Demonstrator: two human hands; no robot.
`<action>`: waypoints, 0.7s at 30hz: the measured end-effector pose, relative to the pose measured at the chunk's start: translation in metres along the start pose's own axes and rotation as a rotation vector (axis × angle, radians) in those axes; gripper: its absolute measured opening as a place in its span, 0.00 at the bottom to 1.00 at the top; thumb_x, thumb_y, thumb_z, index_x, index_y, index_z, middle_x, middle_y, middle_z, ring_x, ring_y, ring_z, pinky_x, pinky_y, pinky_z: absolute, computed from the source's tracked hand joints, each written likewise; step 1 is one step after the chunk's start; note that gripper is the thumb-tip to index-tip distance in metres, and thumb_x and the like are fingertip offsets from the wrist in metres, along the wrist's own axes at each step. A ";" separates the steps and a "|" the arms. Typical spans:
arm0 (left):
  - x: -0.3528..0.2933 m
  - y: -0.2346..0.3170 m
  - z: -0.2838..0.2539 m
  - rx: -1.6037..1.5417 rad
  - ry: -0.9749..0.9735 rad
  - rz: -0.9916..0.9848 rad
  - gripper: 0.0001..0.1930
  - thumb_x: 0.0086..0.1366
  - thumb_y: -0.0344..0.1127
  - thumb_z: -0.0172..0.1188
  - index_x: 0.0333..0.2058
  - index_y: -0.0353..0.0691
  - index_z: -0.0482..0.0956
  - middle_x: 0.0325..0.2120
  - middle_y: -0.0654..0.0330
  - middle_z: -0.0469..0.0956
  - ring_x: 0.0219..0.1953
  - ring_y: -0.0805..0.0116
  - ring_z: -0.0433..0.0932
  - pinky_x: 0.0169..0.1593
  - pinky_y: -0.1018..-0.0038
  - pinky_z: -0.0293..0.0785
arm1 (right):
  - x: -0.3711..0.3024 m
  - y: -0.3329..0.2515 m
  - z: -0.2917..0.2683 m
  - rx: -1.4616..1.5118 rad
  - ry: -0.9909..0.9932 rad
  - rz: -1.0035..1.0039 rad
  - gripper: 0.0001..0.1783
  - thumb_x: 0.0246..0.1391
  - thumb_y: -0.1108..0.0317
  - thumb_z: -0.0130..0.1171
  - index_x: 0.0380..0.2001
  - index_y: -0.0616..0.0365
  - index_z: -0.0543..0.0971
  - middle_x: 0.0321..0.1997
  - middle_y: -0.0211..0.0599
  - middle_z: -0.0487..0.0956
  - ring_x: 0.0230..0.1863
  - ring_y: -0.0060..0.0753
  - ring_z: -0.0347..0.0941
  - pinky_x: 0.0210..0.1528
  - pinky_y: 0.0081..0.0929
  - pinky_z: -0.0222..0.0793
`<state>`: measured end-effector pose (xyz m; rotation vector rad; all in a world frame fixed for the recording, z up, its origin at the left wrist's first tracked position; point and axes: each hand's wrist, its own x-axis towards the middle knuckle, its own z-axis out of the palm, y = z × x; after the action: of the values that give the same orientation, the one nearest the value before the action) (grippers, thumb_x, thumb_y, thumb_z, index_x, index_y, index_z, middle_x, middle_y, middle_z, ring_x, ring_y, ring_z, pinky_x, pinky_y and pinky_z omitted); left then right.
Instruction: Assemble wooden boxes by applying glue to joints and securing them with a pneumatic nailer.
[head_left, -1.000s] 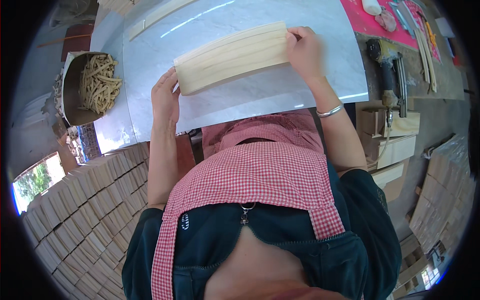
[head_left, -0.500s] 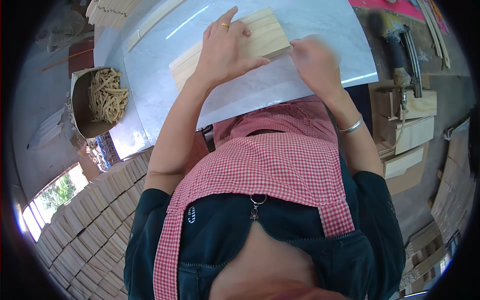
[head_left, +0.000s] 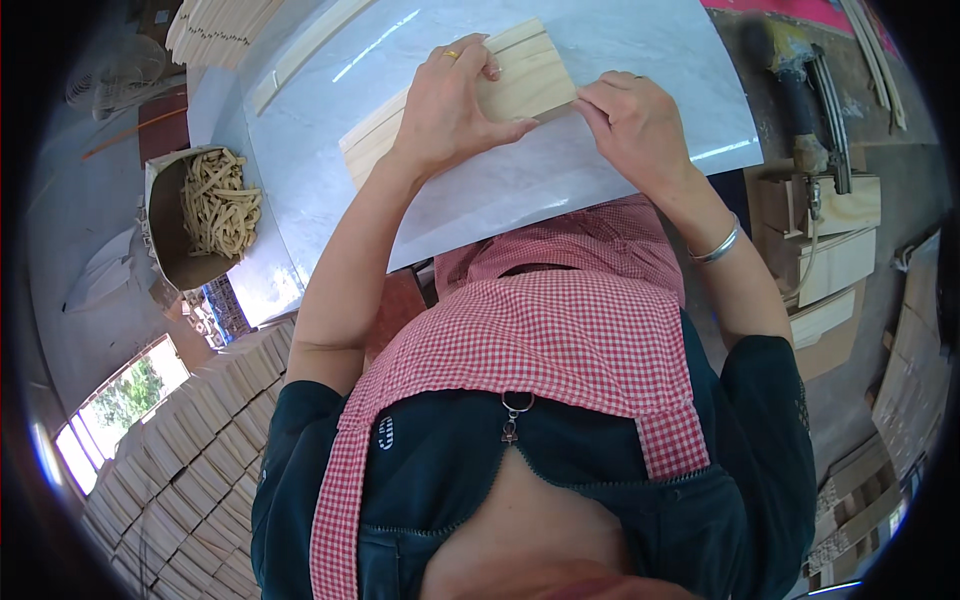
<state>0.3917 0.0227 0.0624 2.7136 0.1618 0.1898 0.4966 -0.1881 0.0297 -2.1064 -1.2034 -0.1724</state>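
Note:
A pale, oblong wooden box (head_left: 530, 78) lies slantwise on the marbled white tabletop, with a line running along its far long side. My left hand (head_left: 447, 110) spans it, thumb along the near edge and bent fingers over the far side, holding it down. At the box's right end, my right hand (head_left: 637, 125) is closed in a pinch, thumb and forefinger against the near corner. Whatever sits between those fingertips is too small or hidden to make out.
A thin wooden strip (head_left: 305, 57) lies on the table's left side. Beyond the left edge stands a carton (head_left: 168, 225) of small wooden pieces. At right are a nail gun (head_left: 800, 110) and stacked wooden boxes (head_left: 840, 255). Piled wood (head_left: 190, 450) fills the lower left.
My right hand was blurred by motion at the box's right end; now it is sharp, fingertips at the same corner. My left hand keeps its hold, its fingers slightly more bent.

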 end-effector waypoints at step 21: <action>-0.206 -0.038 -0.041 -0.044 0.289 -0.746 0.19 0.52 0.41 0.76 0.37 0.34 0.85 0.33 0.56 0.83 0.36 0.63 0.80 0.43 0.69 0.77 | -0.013 -0.010 -0.011 0.187 -0.206 -0.010 0.02 0.52 0.76 0.64 0.31 0.61 0.81 0.29 0.28 0.78 0.25 0.28 0.68 0.31 0.23 0.65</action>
<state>0.1790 0.0439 0.0613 2.3741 1.1979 0.3465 0.4830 -0.2008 0.0370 -1.9905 -1.2950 0.1514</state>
